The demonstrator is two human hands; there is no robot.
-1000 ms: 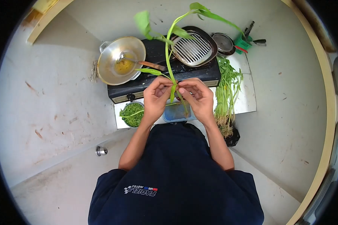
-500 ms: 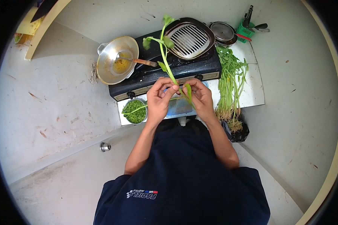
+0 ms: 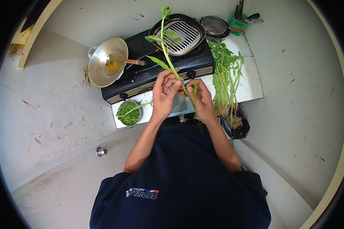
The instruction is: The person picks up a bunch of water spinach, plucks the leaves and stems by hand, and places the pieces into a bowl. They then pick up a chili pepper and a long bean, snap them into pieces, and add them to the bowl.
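Observation:
A long green leafy stem (image 3: 169, 59) rises from my hands, its top crossing in front of the grill pan. My left hand (image 3: 165, 93) has its thumb and fingers closed on the stem's lower part. Close beside it, my right hand (image 3: 200, 97) pinches the lower end, where a folded leaf (image 3: 195, 89) shows. Below and behind the hands lies a blue tray (image 3: 181, 105), partly covered by them. To the left stands a round container of chopped greens (image 3: 129, 113), with one stem lying across its top.
The black stove (image 3: 114, 88) carries a wok (image 3: 120, 47) with a ladle and a grill pan (image 3: 198, 47). Right of it lie a bundle of rooted greens (image 3: 226, 76) and a black plastic bag (image 3: 240, 131). Behind are a lidded pan (image 3: 213, 26) and a green utensil basket (image 3: 238, 25).
The view has shifted, so the stove and pans appear farther left. Both hands still hold the stem, and a long leaf on it now points out to the left.

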